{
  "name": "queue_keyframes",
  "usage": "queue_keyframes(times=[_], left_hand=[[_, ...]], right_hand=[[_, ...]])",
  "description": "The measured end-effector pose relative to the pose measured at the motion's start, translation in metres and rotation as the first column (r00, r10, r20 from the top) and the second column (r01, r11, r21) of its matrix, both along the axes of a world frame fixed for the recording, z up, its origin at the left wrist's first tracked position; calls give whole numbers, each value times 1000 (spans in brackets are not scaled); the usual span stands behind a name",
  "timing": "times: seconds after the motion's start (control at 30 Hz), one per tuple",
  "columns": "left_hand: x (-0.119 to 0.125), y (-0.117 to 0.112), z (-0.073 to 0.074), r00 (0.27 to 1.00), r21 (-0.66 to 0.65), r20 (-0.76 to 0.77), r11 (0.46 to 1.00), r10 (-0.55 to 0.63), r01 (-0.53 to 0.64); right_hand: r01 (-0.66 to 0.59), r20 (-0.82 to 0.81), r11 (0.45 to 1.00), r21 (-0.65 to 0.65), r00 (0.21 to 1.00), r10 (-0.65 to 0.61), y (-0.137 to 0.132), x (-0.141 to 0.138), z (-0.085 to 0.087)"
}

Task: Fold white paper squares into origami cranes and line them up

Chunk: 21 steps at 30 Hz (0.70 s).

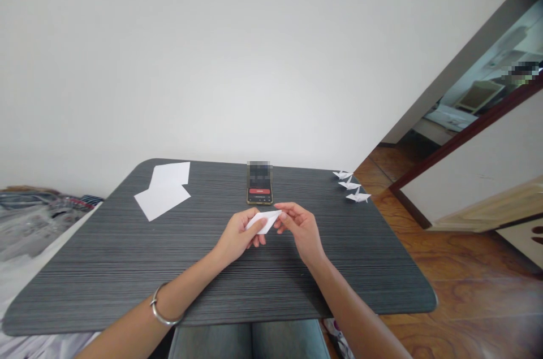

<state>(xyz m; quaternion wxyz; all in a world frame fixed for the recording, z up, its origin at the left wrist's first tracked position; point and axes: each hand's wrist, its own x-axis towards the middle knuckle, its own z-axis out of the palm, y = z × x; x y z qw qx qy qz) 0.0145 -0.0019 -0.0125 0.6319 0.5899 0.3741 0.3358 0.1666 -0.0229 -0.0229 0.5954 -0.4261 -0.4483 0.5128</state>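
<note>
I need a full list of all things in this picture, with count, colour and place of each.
folded paper: one, white, held between both hands above the table
paper sheets: two, white, overlapping, far left of table
phone: one, dark, far middle of table
paper cranes: three, white, far right corner
table: one, dark grey, under the hands
bracelet: one, silver, left wrist
left hand: pinches the folded paper
right hand: pinches its other end

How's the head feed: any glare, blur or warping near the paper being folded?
Head view: soft even light, no glare, faint shadows under the left hand and right hand; the folded paper they pinch is sharp; the phone screen is pixelated; wide-angle warping bows the table edge.
</note>
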Motion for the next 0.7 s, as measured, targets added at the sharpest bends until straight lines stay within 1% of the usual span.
queue_keyframes(times=[0.1, 0.27, 0.47, 0.53, 0.7], left_hand=[[-1, 0, 0, 999, 20, 2, 999, -32, 32], [-2, 0, -1, 998, 60, -23, 996, -57, 58], [0, -2, 0, 997, 106, -58, 993, -51, 56], [0, -2, -1, 998, 103, -52, 993, -45, 51], [-1, -1, -1, 999, 81, -29, 996, -41, 43]], right_hand=[[-15, 30, 999, -45, 999, 17, 0, 0, 0], [9, 64, 999, -52, 998, -6, -1, 0, 2], [110, 138, 994, 0, 984, -109, -5, -5, 5], [102, 138, 995, 1, 985, -101, -4, -5, 4], [31, 55, 999, -22, 998, -30, -3, -4, -1]])
